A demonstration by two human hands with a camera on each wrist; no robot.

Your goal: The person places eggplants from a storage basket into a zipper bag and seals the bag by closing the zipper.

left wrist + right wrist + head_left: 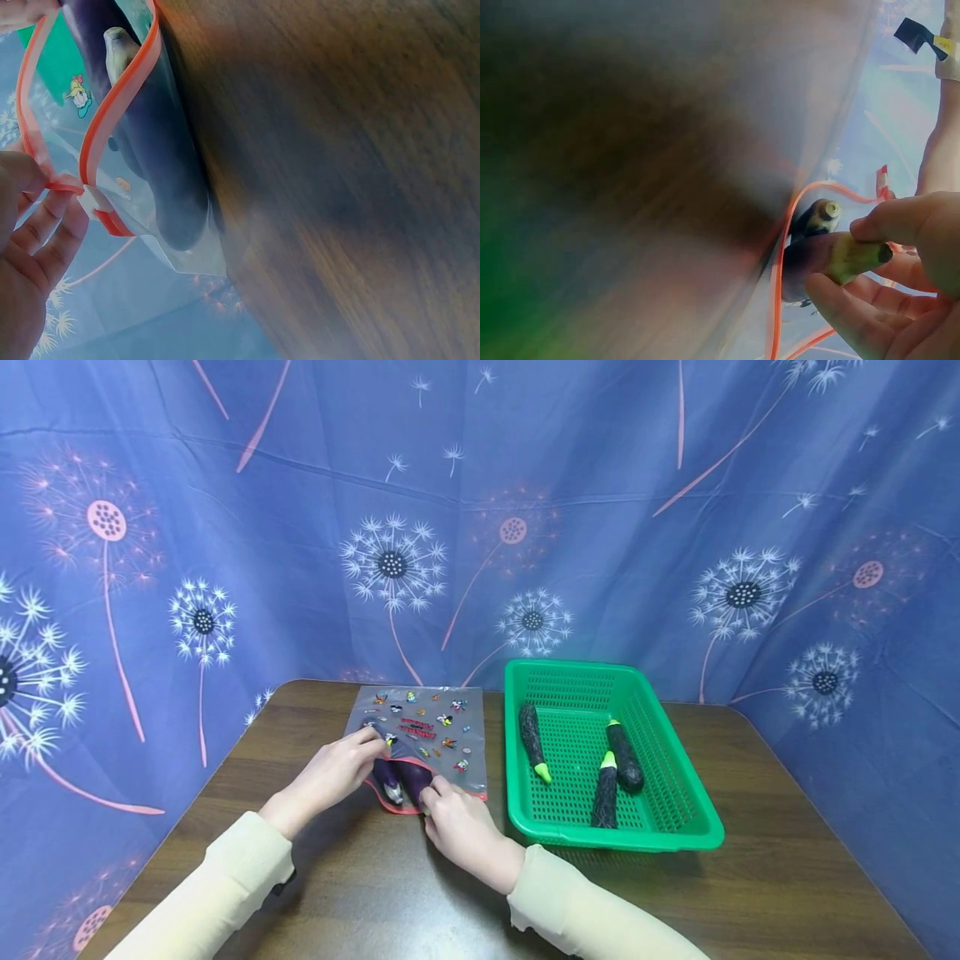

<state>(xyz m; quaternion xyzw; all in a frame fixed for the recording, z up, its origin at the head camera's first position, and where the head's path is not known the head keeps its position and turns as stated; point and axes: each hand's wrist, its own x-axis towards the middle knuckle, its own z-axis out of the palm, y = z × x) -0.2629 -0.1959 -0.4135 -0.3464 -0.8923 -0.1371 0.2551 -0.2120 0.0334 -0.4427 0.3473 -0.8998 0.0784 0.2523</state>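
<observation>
left hand point(333, 777) pinches clear bag point(442, 708) by red rim, left of green basket point(615, 837); right hand point(467, 833) pinches eggplant point(411, 777) by stem, inside mouth. step seems inserting; next move likely needs deeper push, rim held wide.

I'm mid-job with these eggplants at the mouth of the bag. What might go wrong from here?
The eggplant held by the right hand could jam against the second eggplant, lying close beside it in the bag.
The left hand pinches the orange rim; if it slips, the mouth might fold in.
</observation>
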